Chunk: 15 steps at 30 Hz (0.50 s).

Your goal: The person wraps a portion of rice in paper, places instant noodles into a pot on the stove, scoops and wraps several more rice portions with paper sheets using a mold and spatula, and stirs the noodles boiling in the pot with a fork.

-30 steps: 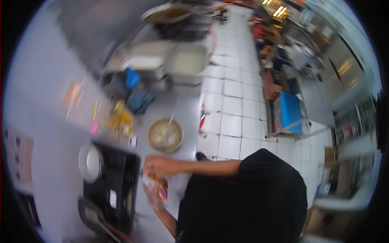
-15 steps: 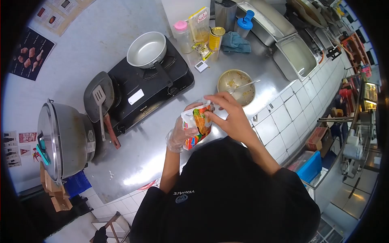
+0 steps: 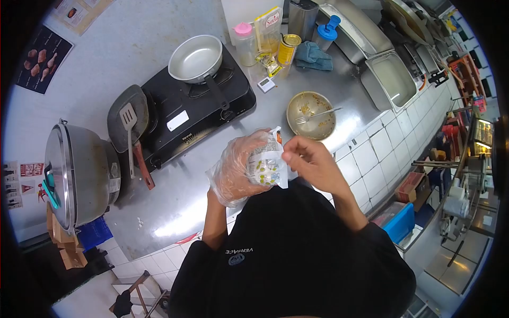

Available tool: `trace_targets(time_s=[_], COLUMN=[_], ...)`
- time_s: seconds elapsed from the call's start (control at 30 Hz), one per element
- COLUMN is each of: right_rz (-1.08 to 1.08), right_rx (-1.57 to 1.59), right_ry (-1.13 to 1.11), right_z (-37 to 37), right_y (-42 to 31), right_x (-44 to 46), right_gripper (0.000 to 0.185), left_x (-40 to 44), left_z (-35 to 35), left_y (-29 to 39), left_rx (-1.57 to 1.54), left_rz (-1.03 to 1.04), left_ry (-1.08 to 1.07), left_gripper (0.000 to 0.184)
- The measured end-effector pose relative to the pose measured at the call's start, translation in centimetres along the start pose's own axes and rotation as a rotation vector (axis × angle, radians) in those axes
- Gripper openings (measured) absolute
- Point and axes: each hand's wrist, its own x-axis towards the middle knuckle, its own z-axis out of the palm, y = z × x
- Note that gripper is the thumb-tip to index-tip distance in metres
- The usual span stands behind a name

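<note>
My left hand (image 3: 233, 167), in a clear plastic glove, is wrapped round an instant noodle packet (image 3: 265, 164). The packet's pale printed back faces up, and a bit of its orange front shows at the top corner. At the packet's right edge is my bare right hand (image 3: 313, 164), its fingers curled and its thumb and forefinger pinched at the seam. Just beyond both hands, a metal bowl (image 3: 323, 127) with food residue stands on the steel counter (image 3: 180, 206), a fork (image 3: 318, 115) lying in it.
A black gas stove (image 3: 159, 116) carries a silver saucepan (image 3: 195, 59) and a dark pan (image 3: 119, 108) with a slotted spatula (image 3: 128, 116). A large lidded pot (image 3: 79, 169) stands left. Farther back are a timer (image 3: 266, 84), a yellow can (image 3: 288, 50), a blue cloth (image 3: 314, 55) and a steel basin (image 3: 392, 79).
The packet has turned over, from its colourful front to its pale back. My right thumb and forefinger, apart before, have come together at its edge.
</note>
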Motion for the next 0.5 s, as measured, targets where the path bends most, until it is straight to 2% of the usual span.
trace_targets(time_s=[0.03, 0.07, 0.1, 0.17, 0.23, 0.3, 0.33, 0.4, 0.5], right_rz=[0.118, 0.130, 0.130, 0.102, 0.052, -0.002, -0.040, -0.083, -0.135], right_rx=[-0.026, 0.024, 0.025, 0.162, 0.162, 0.159, 0.105, 0.052, -0.055], right_ry=[-0.042, -0.080, -0.081, -0.058, -0.040, -0.022, 0.009, 0.026, -0.001], right_z=[0.3, 0.5, 0.5, 0.6, 0.9, 0.9, 0.8, 0.6, 1.1], right_y=[-0.3, 0.2, 0.6, 1.3, 2.3, 2.6, 2.6, 2.6, 2.9], right_x=[0.0, 0.1, 0.2, 0.4, 0.6, 0.7, 0.7, 0.7, 0.6], right_gripper=[0.021, 0.022, 0.022, 0.022, 0.021, 0.021, 0.022, 0.022, 0.023], left_x=[0.3, 0.6, 0.8, 1.0, 1.1, 1.2, 1.1, 0.8, 0.5], left_z=[0.1, 0.2, 0.4, 0.9, 1.0, 0.9, 1.1, 2.1, 2.9], left_y=[0.2, 0.5, 0.7, 1.0, 1.4, 2.3, 2.3, 1.7, 0.6], left_rx=[-0.001, 0.055, 0.113, 0.098, 0.081, 0.145, 0.148, 0.038, -0.042], left_rz=[0.000, 0.049, 0.098, 0.081, 0.065, 0.015, 0.014, -0.067, -0.089], left_ry=[-0.001, 0.004, 0.010, 0.033, 0.053, 0.035, 0.037, 0.082, 0.118], left_gripper=[0.083, 0.083, 0.083, 0.079, 0.076, 0.065, 0.065, 0.048, 0.039])
